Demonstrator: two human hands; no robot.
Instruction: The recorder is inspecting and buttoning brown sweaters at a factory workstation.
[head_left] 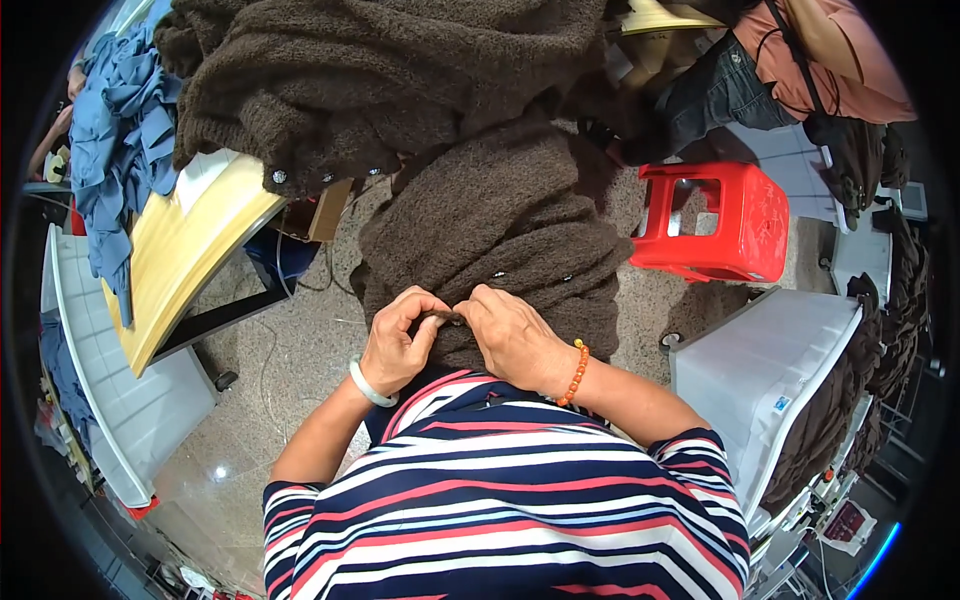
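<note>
A dark brown knitted garment [490, 220] lies bunched over my lap, with a few small shiny buttons [500, 275] on it. My left hand [400, 338] pinches its near edge between thumb and forefinger; a white bangle circles that wrist. Close beside it, my right hand [510, 338] is closed on the same edge, its fingertips almost meeting the left ones. An orange bead bracelet sits on my right wrist. A thin light line, perhaps a needle or thread, sticks out left of my left hand, too fine to name.
More brown knitwear [380, 70] is heaped on a light wood table [190, 270] ahead, beside blue cloth [120, 140]. A red plastic stool [725, 220] stands at right, near a seated person [800, 60]. Grey-white bins [760, 350] flank me, the right one holding brown garments.
</note>
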